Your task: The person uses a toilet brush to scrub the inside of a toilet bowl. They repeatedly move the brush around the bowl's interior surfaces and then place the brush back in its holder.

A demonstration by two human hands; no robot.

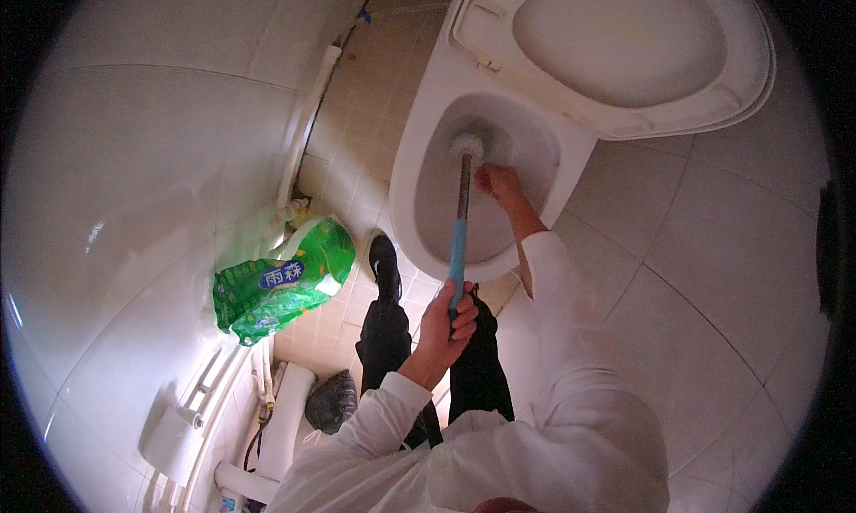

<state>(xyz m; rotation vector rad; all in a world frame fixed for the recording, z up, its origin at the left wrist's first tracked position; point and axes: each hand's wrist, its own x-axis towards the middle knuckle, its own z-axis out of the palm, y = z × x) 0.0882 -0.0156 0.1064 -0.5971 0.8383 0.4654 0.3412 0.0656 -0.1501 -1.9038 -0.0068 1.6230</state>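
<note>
My left hand (447, 319) is wrapped around the blue grip of a toilet brush (458, 245), near its lower end in view. The brush's metal shaft runs up to a round white bristle head, which sits inside the white toilet bowl (408, 199). Over the bowl, my right hand (498, 182) is beside the shaft with its fingers curled; whether anything small is in it cannot be made out. The toilet seat and lid (622, 45) are raised at the back.
A green plastic package (284, 279) bearing writing is left of the toilet, by a white pipe (311, 118) along the tiled wall. Lower left are a black plastic bag (332, 403), more white piping (284, 419) and a white wall-mounted holder (170, 446). My black shoe (384, 262) stands beside the bowl.
</note>
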